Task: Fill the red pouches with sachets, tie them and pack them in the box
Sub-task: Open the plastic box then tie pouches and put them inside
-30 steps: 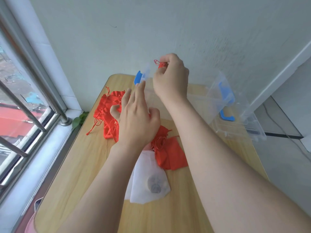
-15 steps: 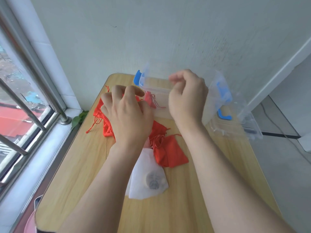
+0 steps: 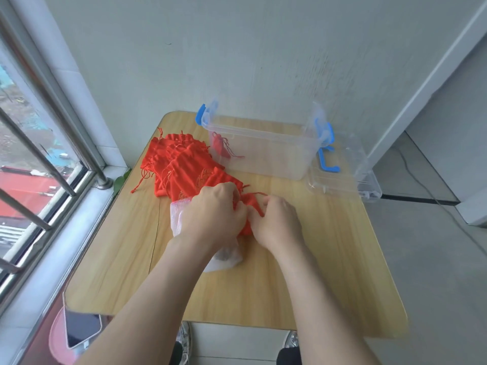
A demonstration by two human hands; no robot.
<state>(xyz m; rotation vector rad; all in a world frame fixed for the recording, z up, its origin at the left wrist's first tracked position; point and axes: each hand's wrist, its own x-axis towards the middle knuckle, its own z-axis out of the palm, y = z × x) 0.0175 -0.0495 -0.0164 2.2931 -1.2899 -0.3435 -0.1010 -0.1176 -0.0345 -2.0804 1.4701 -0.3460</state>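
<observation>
Both hands met near the middle of the bench [image 3: 329,259]. The left hand [image 3: 213,214] had its fingers curled over the mouth of a red pouch [image 3: 251,204], and the right hand [image 3: 276,222] pinched the same pouch from the 3 o'clock side, fingertips bent into the cloth and cord. The pouch lay low on the bench between them, partly covered by the knuckles.

Under the left wrist lay the white mesh sachets [image 3: 176,214], running toward 6 o'clock. From the hands, a pile of red pouches [image 3: 181,159] spread toward 10 o'clock, cords trailing off its edge. One pouch in the pile bore a gold print [image 3: 204,177], too blurred to read.

At 12 o'clock stood the clear box [image 3: 276,164] with blue latches [image 3: 199,117], open at the top. One tied pouch [image 3: 220,146] lay inside it, against the 9 o'clock end. The clear lid [image 3: 345,177] rested at 2 o'clock, just beside the box, at the bench edge.

At 7 o'clock, below the bench corner, a phone [image 3: 81,329] lay on a pink round surface [image 3: 56,335], its screen dark.
</observation>
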